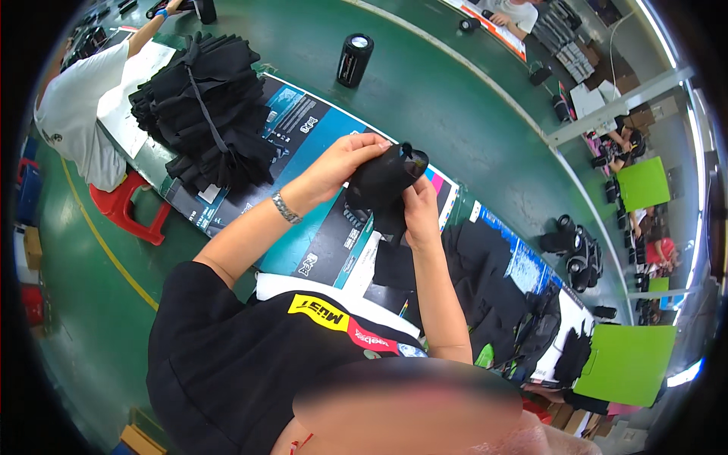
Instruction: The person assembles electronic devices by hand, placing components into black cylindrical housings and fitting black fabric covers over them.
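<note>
In front of my chest, both hands hold a black cylinder in dark fabric [379, 182], tilted, with a shiny round end at its upper right. My left hand [350, 161], below a metal watch band, pinches the fabric's upper edge between thumb and fingers. The fingers of my right hand [421, 208] close on its right side near the shiny end. Beneath them lie printed sheets [322, 246] in black, teal and white. A thick bundle of black fabric pieces [201, 106] sits to the left. Loose black cloth [478, 273] is spread by my right forearm.
On the green surface [447, 136] beyond stands a black cylinder with a round end [354, 59], much like a portable speaker. More black cylinders [578, 254] cluster at the right. A person in white [83, 106] works at the left by a red stool [133, 205]. Green panels [629, 364] stand rightward.
</note>
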`<state>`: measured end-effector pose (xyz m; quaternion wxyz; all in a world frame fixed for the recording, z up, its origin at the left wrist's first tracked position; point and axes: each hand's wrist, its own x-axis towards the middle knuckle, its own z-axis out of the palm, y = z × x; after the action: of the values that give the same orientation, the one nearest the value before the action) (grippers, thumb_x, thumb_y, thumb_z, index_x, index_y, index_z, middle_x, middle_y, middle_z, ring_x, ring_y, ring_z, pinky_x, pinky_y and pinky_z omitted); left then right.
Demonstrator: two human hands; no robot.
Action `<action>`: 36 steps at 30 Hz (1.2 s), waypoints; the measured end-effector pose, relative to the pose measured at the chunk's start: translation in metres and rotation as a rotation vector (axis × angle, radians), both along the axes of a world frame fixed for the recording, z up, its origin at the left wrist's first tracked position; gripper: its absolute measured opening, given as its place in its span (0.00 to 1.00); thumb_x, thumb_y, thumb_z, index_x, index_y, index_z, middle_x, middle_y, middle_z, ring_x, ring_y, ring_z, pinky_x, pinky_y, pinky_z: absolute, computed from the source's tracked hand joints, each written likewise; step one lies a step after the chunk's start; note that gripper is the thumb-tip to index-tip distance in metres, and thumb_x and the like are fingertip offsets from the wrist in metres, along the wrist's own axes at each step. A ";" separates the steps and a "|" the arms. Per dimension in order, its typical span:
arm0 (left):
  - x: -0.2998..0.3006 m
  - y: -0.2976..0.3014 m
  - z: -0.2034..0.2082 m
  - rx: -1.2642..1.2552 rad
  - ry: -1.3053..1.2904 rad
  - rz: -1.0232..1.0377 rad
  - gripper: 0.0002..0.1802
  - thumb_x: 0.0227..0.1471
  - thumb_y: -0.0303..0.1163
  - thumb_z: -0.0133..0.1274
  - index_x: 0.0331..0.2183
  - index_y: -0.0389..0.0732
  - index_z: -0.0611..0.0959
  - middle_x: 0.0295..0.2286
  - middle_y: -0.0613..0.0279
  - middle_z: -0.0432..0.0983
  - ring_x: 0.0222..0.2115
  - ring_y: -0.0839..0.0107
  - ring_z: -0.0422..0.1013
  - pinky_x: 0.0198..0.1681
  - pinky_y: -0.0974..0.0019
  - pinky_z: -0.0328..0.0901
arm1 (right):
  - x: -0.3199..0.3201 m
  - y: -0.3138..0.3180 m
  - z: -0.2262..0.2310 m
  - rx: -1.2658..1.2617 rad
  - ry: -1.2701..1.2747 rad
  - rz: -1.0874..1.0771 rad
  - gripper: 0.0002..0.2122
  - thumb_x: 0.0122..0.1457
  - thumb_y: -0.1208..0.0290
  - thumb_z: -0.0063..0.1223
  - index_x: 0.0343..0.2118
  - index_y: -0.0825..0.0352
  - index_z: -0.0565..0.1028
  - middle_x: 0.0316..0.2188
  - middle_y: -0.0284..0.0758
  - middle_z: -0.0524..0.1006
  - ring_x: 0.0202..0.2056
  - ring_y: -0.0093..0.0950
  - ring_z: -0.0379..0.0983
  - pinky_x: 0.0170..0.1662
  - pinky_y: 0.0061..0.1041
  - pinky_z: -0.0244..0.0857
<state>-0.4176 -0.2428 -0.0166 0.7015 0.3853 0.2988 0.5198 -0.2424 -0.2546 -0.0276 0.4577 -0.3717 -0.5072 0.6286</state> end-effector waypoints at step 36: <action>-0.015 0.212 -0.052 -0.009 0.237 0.365 0.12 0.56 0.39 0.50 0.26 0.41 0.75 0.19 0.72 0.67 0.18 0.84 0.59 0.19 0.78 0.55 | -0.030 0.263 -0.023 -0.004 -0.050 -0.235 0.15 0.62 0.69 0.46 0.36 0.81 0.72 0.30 0.41 0.77 0.28 0.27 0.75 0.31 0.25 0.69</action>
<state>-0.4325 -0.0307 -0.0689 0.5575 0.3802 0.4463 0.5878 -0.2725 0.0085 -0.0508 0.5147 -0.4448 -0.4702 0.5623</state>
